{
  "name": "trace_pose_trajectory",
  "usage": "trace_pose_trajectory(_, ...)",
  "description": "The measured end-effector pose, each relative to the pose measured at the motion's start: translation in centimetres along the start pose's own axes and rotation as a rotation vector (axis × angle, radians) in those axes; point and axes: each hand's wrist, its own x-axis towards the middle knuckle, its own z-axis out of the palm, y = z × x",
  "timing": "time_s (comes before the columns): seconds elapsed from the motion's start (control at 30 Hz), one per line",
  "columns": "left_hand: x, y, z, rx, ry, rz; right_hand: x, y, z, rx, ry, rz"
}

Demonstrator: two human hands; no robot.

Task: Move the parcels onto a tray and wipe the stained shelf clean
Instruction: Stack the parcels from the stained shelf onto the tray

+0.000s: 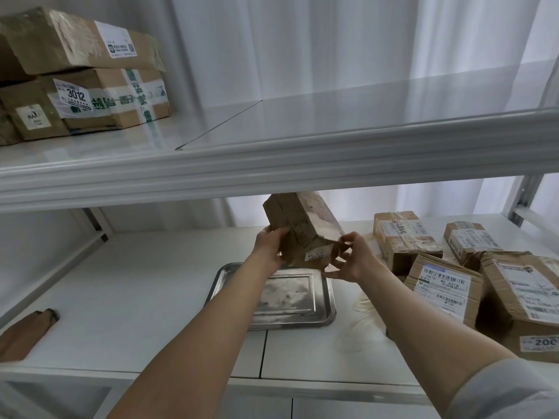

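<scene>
Cardboard parcel (302, 228) held tilted just above the steel tray (328, 309), which lies on the lower shelf (136, 297) toward its front edge. Left hand (269, 247) curls fingers (279, 232) round its left side; right hand (352, 260) pinches the lower corner. Suggest: level it, then set it flat against one tray corner, leaving room for more.

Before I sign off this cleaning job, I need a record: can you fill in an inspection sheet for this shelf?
Surface: white lower shelf, pale stain right of the tray.
Job's things: metal tray holds no parcel; held parcel tilted above it; at least four parcels at right.
Clutter: brown item at left edge.
Hands: left hand and right hand grip the held parcel.
Cables: nothing seen.
Surroundings: upper shelf with stacked boxes; white curtain behind.
</scene>
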Motion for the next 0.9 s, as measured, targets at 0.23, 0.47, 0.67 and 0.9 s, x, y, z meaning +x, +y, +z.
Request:
trace_pose_trajectory(0.23, 0.4, 0.1, -0.7, 0.121, -0.036, 0.043, 0.2, 0.5, 0.2, 0.027, -0.032, -0.066)
trace_pose_trajectory(0.47, 1.1, -0.4, -1.7, 0.330, -0.067, -0.004, 0.5, 0.7, 0.3, -0.084, -0.008, -0.102)
trace_pose_trajectory(0.67, 1.2, -0.8, -2.2, 0.363, -0.108, 0.005, 0.4, 0.7, 0.5, -0.129, 0.023, -0.099)
trace_pose_trajectory(0.9, 0.7, -0.5, -2.1, 0.389, -0.079, 0.074, 0.3, 1.1, 0.7, -0.148, 0.028, -0.090)
